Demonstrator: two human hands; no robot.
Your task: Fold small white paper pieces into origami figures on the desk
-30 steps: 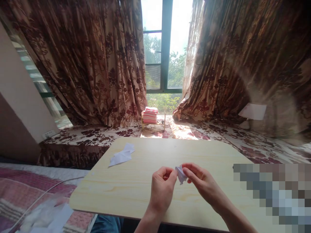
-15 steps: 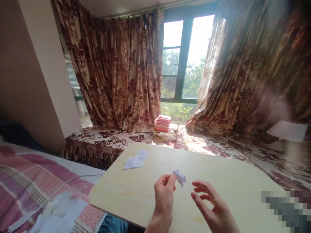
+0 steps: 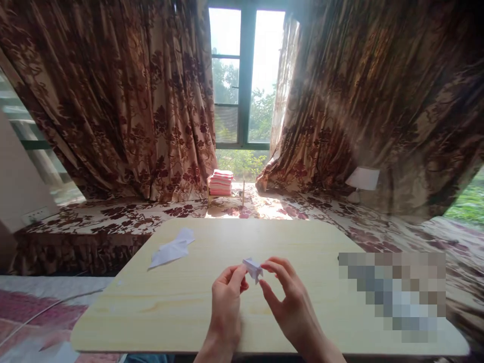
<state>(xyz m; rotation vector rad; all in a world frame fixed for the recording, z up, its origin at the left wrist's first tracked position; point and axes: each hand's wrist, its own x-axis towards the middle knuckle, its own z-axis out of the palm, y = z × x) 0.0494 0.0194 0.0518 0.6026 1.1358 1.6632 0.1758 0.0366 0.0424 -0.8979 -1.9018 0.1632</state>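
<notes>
A small folded piece of white paper (image 3: 252, 269) is held just above the pale wooden table (image 3: 166, 322). My left hand (image 3: 228, 297) pinches its left end between thumb and fingers. At the right end, my right hand (image 3: 289, 297) has thumb and index fingertips against the paper's edges, the other fingers curled behind. The paper's underside and exact folds are too small to make out. More white paper sheets (image 3: 172, 250) lie creased on the table's far left part.
A blurred-out object (image 3: 397, 297) covers the table's right side. Beyond stands a small rack with folded pink striped cloths (image 3: 221, 182) on a floral-covered ledge (image 3: 181, 209). A white-shaded lamp (image 3: 363, 179) is at right. A cable (image 3: 49, 307) crosses the bed at left.
My right hand has closed in on the folded paper and now touches its right end. My left hand keeps its pinch. The view has turned to the right.
</notes>
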